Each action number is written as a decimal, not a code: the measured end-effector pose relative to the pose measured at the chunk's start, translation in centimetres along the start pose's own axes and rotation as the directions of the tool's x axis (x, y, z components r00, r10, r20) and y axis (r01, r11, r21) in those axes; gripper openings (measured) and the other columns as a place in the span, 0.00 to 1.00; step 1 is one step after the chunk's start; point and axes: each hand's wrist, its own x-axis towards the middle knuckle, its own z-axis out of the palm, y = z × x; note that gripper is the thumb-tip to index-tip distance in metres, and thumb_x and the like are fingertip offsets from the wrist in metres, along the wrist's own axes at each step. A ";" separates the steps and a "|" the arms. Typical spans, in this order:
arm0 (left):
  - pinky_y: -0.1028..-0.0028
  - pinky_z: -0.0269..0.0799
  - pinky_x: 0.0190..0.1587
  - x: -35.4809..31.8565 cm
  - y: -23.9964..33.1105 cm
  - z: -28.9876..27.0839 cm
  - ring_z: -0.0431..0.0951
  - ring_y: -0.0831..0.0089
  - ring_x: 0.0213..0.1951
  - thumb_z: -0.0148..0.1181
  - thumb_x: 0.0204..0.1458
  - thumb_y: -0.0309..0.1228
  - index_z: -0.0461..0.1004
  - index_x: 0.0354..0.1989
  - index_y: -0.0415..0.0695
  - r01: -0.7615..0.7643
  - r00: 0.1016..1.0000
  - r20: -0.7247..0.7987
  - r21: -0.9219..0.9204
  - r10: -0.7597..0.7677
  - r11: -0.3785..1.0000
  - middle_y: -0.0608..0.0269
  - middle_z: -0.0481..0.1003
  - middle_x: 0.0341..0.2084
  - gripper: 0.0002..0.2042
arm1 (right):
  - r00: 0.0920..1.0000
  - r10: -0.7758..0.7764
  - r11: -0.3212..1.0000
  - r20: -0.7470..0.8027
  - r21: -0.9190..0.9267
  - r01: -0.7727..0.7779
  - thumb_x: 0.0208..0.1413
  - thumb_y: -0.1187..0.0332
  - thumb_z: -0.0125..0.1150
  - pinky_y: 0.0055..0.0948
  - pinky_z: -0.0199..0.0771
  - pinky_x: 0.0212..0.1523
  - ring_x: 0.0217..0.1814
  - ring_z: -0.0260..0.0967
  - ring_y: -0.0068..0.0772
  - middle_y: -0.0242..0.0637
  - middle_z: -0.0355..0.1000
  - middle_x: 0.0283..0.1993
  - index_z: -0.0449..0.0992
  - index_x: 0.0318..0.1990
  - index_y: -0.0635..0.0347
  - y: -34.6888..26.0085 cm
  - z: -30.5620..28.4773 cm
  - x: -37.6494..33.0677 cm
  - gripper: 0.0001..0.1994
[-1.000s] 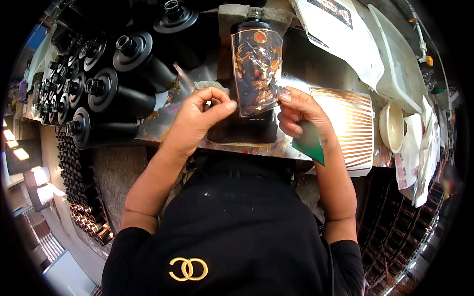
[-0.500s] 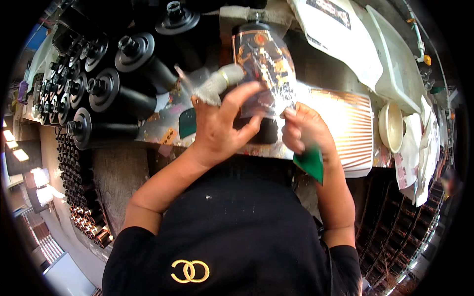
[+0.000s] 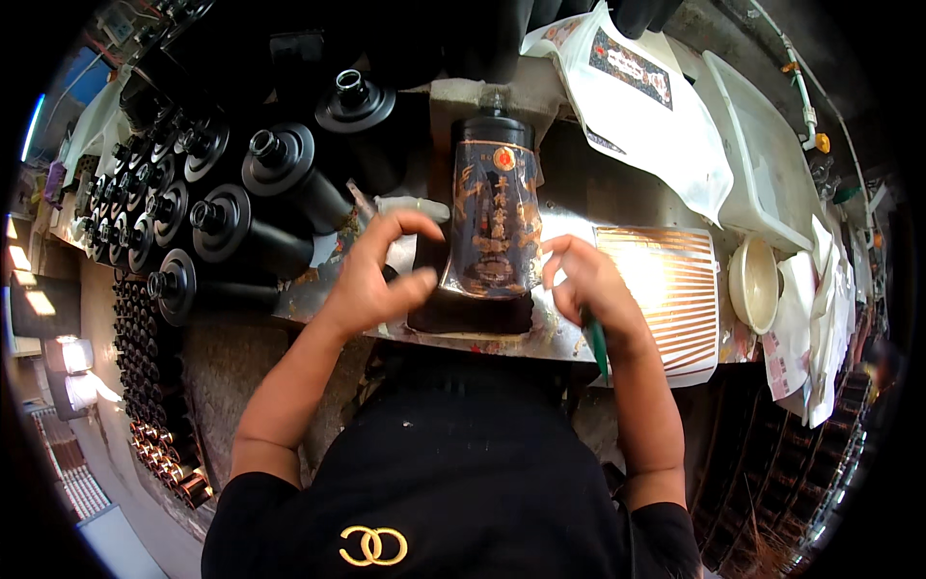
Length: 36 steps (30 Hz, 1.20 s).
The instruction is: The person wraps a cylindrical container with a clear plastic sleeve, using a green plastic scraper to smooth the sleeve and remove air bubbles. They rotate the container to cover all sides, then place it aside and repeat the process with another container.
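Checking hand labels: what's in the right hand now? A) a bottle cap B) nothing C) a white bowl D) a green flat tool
D: the right hand grips a green flat tool that points down from the fist, beside the dark bottle with its gold decal; the white bowl sits apart to the right.

A bottle is laid on the bench between the left hand and the right hand. Rows of bottles are stacked to its left, while a striped sheet and a bowl are placed to its right.
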 end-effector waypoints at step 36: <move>0.70 0.63 0.53 6.7 0.7 3.6 0.69 0.78 0.48 0.51 0.63 0.42 0.63 0.54 0.43 0.152 0.936 -0.148 -0.650 -0.320 0.744 0.65 0.72 0.45 0.18 | 0.847 -0.446 0.889 -0.288 -0.252 0.382 0.58 0.69 0.60 0.13 0.50 0.19 0.20 0.55 0.09 0.26 0.69 0.29 0.73 0.38 0.62 -1.8 2.9 6.4 0.06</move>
